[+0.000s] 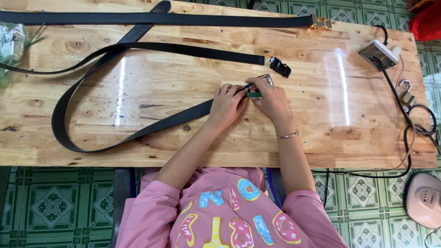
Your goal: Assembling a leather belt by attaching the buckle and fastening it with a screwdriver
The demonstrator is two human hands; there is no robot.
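Hands, both mine, meet at the middle of the wooden table (321,138).

Left hand (226,104): fingers curled down over the end of the black belt (138,133), pressing it flat to the board. Closed on the strap, not spread.

Right hand (271,98): fingertips pinched round a small green-handled tool (253,95), its tip pointed toward the left hand at the belt's end. A thin bracelet (287,135) sits on that wrist.

Metal buckle frame (266,79): just beyond my right fingers, touching or nearly touching the belt end; I cannot tell whether it is already joined.

Black clasp piece (280,67): loose on the wood, near the buckle frame but apart from both hands.

Belt, run of it: from my left hand it sweeps left in a wide loop, back across the table, and ends in a cut tip near the clasp piece.

Second belt with gold buckle (320,22): laid straight along the far edge, untouched. A third, textured strap crosses under it at an angle.

Right end of table: power strip (379,53) with black cable, and a brass padlock (406,96).

Step in hand, by my judgement: working the tool at the belt end where the buckle fits. Next move calls for a steady hold from the left hand so the strap does not slide, and small, precise pressure from the right.
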